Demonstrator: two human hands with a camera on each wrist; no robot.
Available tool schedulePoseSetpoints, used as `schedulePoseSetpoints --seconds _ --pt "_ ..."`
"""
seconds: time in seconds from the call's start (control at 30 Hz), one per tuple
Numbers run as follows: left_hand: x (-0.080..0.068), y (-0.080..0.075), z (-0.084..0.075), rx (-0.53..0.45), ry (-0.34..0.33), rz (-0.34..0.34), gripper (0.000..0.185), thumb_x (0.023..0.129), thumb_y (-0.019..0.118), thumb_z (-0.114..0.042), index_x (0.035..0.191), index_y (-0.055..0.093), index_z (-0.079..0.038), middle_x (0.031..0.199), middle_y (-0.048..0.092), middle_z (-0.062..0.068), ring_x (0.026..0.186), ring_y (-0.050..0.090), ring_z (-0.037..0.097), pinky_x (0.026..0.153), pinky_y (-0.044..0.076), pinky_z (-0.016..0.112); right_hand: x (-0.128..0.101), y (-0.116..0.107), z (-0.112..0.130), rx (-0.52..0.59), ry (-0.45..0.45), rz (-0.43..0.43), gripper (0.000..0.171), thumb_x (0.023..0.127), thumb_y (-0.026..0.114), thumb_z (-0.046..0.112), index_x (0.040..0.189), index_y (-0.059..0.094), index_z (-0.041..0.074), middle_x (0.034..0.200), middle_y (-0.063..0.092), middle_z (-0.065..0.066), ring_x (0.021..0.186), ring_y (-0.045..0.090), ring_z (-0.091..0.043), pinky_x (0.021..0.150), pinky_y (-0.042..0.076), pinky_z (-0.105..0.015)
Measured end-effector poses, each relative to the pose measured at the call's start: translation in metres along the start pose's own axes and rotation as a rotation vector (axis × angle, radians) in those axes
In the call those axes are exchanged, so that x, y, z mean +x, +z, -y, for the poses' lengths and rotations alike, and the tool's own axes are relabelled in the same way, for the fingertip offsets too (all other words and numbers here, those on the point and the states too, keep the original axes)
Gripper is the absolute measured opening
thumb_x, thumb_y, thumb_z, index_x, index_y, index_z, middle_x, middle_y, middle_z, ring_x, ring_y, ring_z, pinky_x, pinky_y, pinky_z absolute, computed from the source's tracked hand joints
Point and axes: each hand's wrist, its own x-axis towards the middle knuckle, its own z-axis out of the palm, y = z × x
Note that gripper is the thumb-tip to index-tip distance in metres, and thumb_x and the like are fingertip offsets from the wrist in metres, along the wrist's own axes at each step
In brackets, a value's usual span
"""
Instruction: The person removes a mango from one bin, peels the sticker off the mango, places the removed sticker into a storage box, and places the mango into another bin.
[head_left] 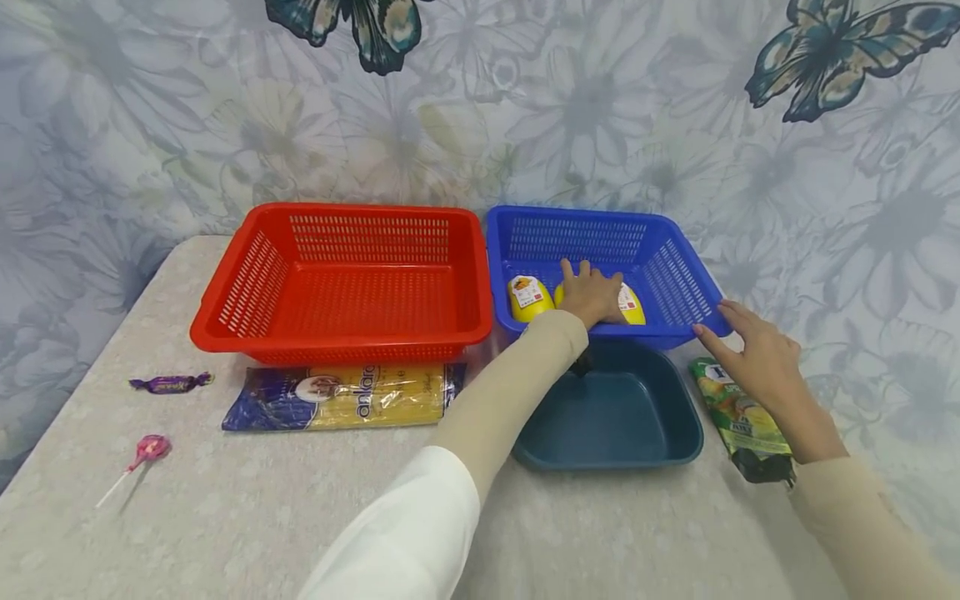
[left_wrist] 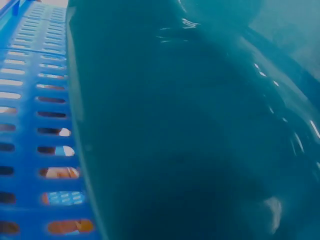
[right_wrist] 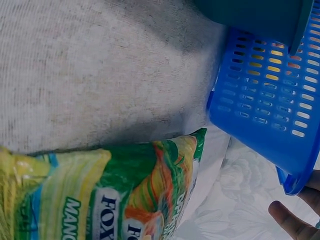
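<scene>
- Reaching into the blue slotted plastic basket (head_left: 577, 237), the left hand (head_left: 592, 297) had its fingers spread apart, low among rounded yellow items with white labels; whether the fingertips pressed on one could not be told.
- One labelled yellow item (head_left: 528, 300) lay just left of those fingers, and another (head_left: 633, 310) showed just to their right, partly covered by the hand; a bit of yellow also showed right at their left edge.
- At the basket's front right corner, the right hand (head_left: 759, 358) held its fingers loosely extended, touching the rim, the thumb set apart from them.
- Below the right fingers, on the person's side, a shiny green and yellow pouch (head_left: 742, 421) printed "FOX" lay on the pale patterned tabletop (head_left: 570, 542).
- Nearer the person than the left fingers, and under the left forearm in part, sat a dark teal plastic basin (head_left: 615, 417), its inside bare.
- Left of the left fingers stood a red slotted plastic basket (head_left: 367, 300), with a long blue and yellow pasta packet (head_left: 382, 396) before it.
- Farthest left of both hands' fingers lay a purple wrapped candy (head_left: 171, 383) and a pink lollipop (head_left: 152, 448) on a white stick.
</scene>
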Motion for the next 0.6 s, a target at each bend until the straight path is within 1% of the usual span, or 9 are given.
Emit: schedulePoseSetpoints --seconds 0.07,0.13,0.3,0.4,0.5,0.6 --pt "0.001 -0.001 0.003 0.002 0.016 0.003 0.086 0.086 0.059 -0.067 0.159 0.027 -0.035 0.155 0.039 0.0 0.146 0.022 0.026 0.117 0.005 0.057 0.001 0.001 0.002 0.001 0.006 0.012 0.076 0.101 0.046 0.055 0.149 0.039 -0.004 0.15 0.037 -0.031 0.13 0.034 -0.061 0.086 0.025 -0.079" --pt "0.001 -0.003 0.004 -0.003 0.031 -0.011 0.092 0.084 0.059 -0.07 0.16 0.023 -0.033 0.156 0.038 0.001 0.145 0.022 0.026 0.117 0.005 0.057 0.001 0.001 0.003 0.001 0.011 0.021 0.077 0.101 0.046 0.056 0.149 0.039 -0.003 0.15 0.037 -0.031 0.131 0.034 -0.061 0.087 0.025 -0.08" --pt "0.001 -0.006 0.002 -0.07 0.043 -0.08 0.108 0.076 0.062 -0.077 0.16 0.02 -0.026 0.155 0.035 0.002 0.142 0.024 0.025 0.117 0.009 0.055 -0.001 -0.001 0.004 0.013 0.025 0.021 0.077 0.101 0.046 0.056 0.15 0.038 -0.003 0.151 0.036 -0.031 0.131 0.033 -0.061 0.087 0.024 -0.079" --pt "-0.003 -0.011 0.0 -0.069 0.039 -0.121 0.108 0.074 0.062 -0.079 0.158 0.024 -0.024 0.153 0.037 0.001 0.14 0.027 0.023 0.115 0.012 0.054 0.0 -0.003 0.003 0.021 0.033 0.031 0.077 0.101 0.046 0.056 0.151 0.037 -0.002 0.153 0.034 -0.03 0.132 0.031 -0.06 0.088 0.023 -0.079" --pt "-0.008 -0.019 0.001 -0.06 0.037 -0.13 0.109 0.072 0.063 -0.08 0.158 0.024 -0.025 0.151 0.038 -0.001 0.139 0.027 0.023 0.115 0.013 0.054 0.002 -0.004 0.002 0.021 0.044 0.054 0.079 0.101 0.045 0.057 0.152 0.035 -0.001 0.154 0.032 -0.03 0.134 0.029 -0.06 0.09 0.021 -0.08" --pt "-0.013 -0.028 0.004 -0.082 0.042 -0.127 0.114 0.07 0.066 -0.081 0.159 0.02 -0.027 0.152 0.035 -0.001 0.14 0.025 0.023 0.115 0.012 0.055 0.002 -0.005 0.0 0.014 0.052 0.064 0.079 0.101 0.045 0.058 0.152 0.035 -0.002 0.154 0.032 -0.029 0.135 0.029 -0.059 0.091 0.02 -0.081"
